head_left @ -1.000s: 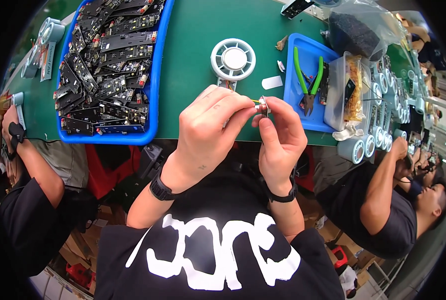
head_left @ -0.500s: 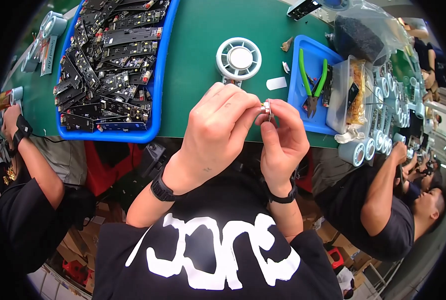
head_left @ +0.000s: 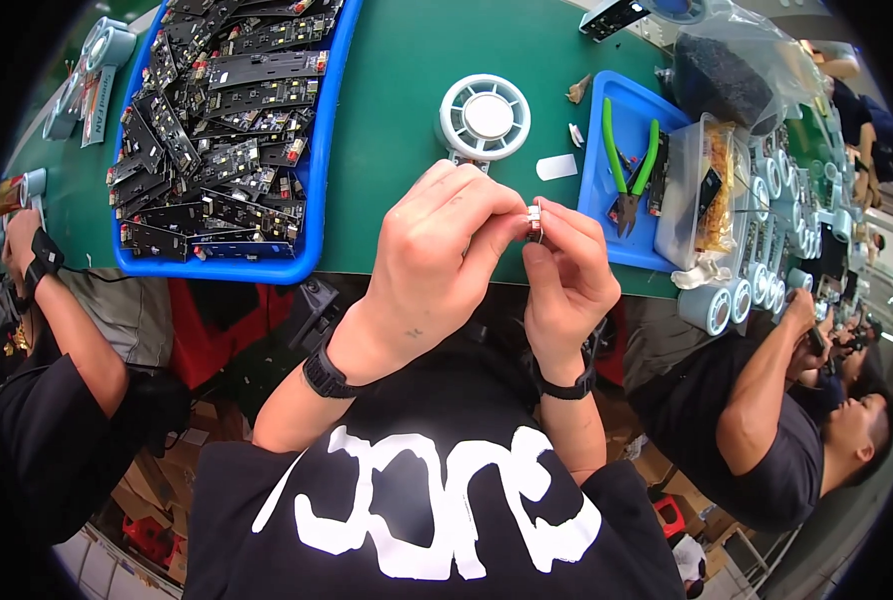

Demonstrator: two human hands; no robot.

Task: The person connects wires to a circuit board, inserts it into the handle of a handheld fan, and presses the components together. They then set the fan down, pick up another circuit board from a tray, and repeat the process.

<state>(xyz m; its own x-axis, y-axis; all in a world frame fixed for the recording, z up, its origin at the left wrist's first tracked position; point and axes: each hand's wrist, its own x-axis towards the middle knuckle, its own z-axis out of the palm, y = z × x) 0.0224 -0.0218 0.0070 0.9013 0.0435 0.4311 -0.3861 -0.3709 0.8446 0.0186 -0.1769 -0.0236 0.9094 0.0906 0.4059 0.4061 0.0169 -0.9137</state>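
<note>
My left hand and my right hand meet above the table's near edge. Between their fingertips is a small silvery-white part with a dark reddish band, too small to name. Thumb and forefinger of each hand pinch it from opposite sides. Just beyond my left knuckles lies a pale blue round fan head with a spoked grille and a white centre. A piece attached to its near side is partly hidden by my left hand.
On the left, a blue tray is heaped with black circuit boards. To the right, a smaller blue tray holds green-handled cutters beside a clear plastic box. A white tag lies nearby. Co-workers sit on both sides.
The small part has turned between my fingertips and shows more of its banded side. Both hands stay in nearly the same place.
</note>
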